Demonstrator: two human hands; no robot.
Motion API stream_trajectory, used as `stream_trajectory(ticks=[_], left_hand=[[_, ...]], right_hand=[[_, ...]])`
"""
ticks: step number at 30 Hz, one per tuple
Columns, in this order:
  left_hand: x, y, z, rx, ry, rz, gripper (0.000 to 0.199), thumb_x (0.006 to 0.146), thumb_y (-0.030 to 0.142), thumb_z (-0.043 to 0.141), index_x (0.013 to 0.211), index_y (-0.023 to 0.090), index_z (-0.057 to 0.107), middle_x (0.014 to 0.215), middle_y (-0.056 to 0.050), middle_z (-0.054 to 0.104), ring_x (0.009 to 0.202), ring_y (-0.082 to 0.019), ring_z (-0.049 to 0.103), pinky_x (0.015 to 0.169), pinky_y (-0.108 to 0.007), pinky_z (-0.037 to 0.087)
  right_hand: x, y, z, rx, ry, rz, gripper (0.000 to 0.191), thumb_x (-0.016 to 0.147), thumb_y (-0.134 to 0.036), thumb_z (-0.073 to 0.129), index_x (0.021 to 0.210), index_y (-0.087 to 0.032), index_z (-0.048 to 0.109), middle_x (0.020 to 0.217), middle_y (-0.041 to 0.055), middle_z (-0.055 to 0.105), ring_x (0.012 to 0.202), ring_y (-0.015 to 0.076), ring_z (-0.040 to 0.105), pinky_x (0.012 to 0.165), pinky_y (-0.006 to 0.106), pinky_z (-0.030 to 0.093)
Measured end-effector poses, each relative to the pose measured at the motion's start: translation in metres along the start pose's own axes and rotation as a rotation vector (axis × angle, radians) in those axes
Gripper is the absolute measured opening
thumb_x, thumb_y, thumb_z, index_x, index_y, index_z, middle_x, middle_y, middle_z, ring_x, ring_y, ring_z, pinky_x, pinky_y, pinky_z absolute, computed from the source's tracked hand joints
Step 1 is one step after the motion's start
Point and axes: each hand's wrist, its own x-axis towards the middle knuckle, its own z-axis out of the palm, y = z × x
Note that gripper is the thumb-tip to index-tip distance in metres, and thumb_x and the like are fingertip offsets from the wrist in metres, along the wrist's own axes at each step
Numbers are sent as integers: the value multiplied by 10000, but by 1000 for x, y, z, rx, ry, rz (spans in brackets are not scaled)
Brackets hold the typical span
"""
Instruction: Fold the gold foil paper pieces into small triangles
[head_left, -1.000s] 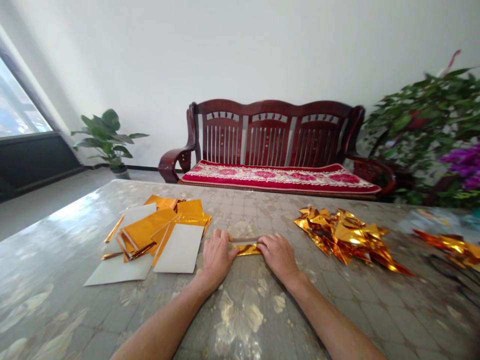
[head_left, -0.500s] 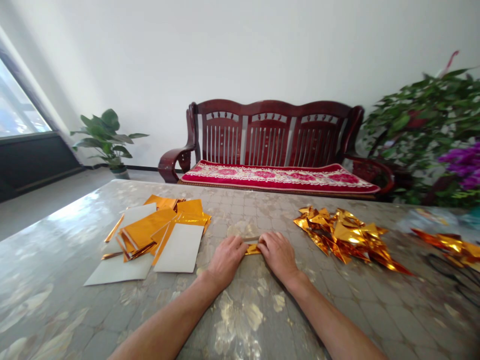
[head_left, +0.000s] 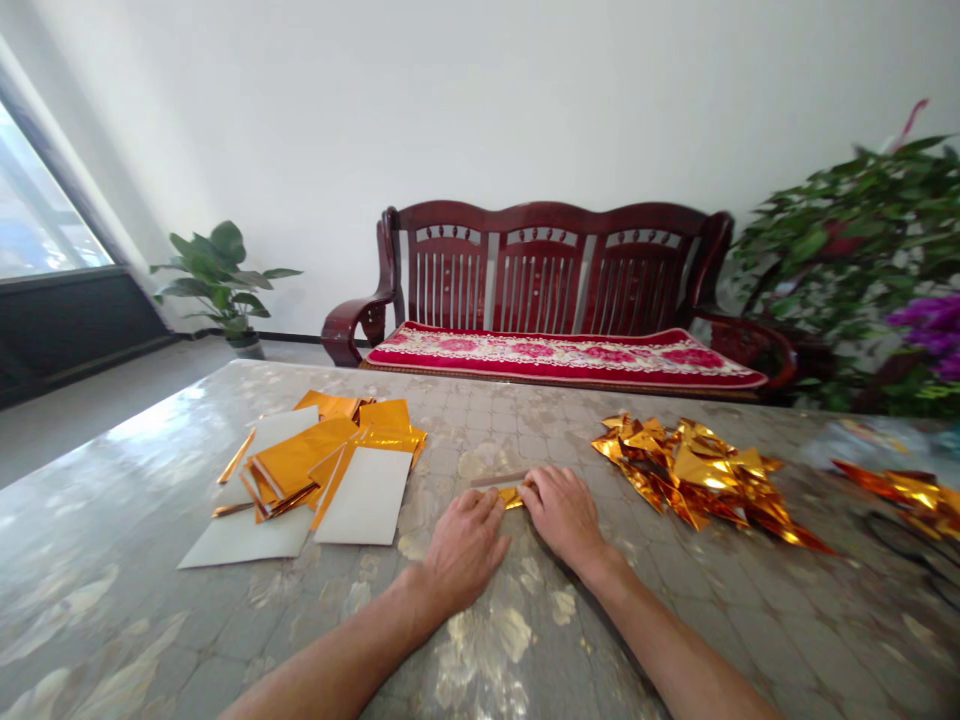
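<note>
A small folded piece of gold foil paper (head_left: pixel 511 497) lies on the table between my hands, a thin brownish edge showing along its far side. My left hand (head_left: pixel 466 545) rests flattened over its left end, fingers stretched forward and thumb held apart. At the other end, my right hand (head_left: pixel 566 512) has thumb and fingers closed on the foil paper; its fingertips are partly hidden. To the left lies a loose stack of gold and pale-backed paper sheets (head_left: pixel 364 497). On the right is a heap of shiny folded gold foil pieces (head_left: pixel 701 470).
The patterned table covering (head_left: pixel 480 640) spreads all around my arms. At the far right are more gold foil (head_left: pixel 911 495), a clear plastic bag (head_left: pixel 862 440) and a dark cord (head_left: pixel 900 540). A wooden bench (head_left: pixel 540 270) with a red cover stands beyond the table, between potted plants.
My left hand has slid back toward me and flattened, its thumb moving away from the foil paper. My right hand stays at the paper's right end. The view has shifted slightly.
</note>
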Motion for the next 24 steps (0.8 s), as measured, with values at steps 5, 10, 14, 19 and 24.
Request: stream_trajectory(ticks=[5, 10, 14, 19, 24], left_hand=[[2, 12, 6, -28, 14, -64, 398, 965, 322, 467, 1332, 177, 519, 1346, -142, 552, 1199, -273, 500, 998, -436, 392], [0, 15, 5, -27, 9, -92, 435, 954, 330, 491, 1363, 184, 483, 1368, -130, 533, 1140, -265, 513, 975, -422, 418], [-6, 13, 1, 27, -8, -108, 442, 962, 328, 475, 1363, 141, 488, 1409, -144, 506, 1182, -285, 492, 994, -433, 414], [-12, 12, -8, 69, -65, -108, 303, 966, 239, 448, 1205, 145, 609, 1352, -156, 547, 1150, -284, 518, 951, -433, 430], [-14, 12, -13, 54, -92, -97, 227, 961, 265, 472, 1045, 175, 662, 1335, -144, 552, 1139, -281, 512, 945, -457, 422]], right_hand=[[-3, -10, 1, -91, 23, 56, 199, 891, -397, 613, 963, -212, 606, 979, 83, 644, 971, 271, 526, 795, 363, 344], [-2, -5, 7, -120, 40, 79, 299, 871, -465, 621, 1013, -204, 593, 1022, 103, 619, 987, 287, 514, 827, 388, 354], [1, 7, 9, -142, 25, 121, 362, 850, -517, 634, 1019, -199, 594, 1027, 101, 605, 992, 290, 510, 836, 391, 361], [4, 23, 16, -134, 34, 140, 365, 875, -462, 626, 1115, -191, 579, 1109, 110, 596, 1037, 286, 508, 881, 399, 359], [7, 33, 26, -115, 66, 106, 318, 914, -393, 573, 1165, -197, 568, 1230, 116, 579, 1128, 274, 490, 976, 415, 326]])
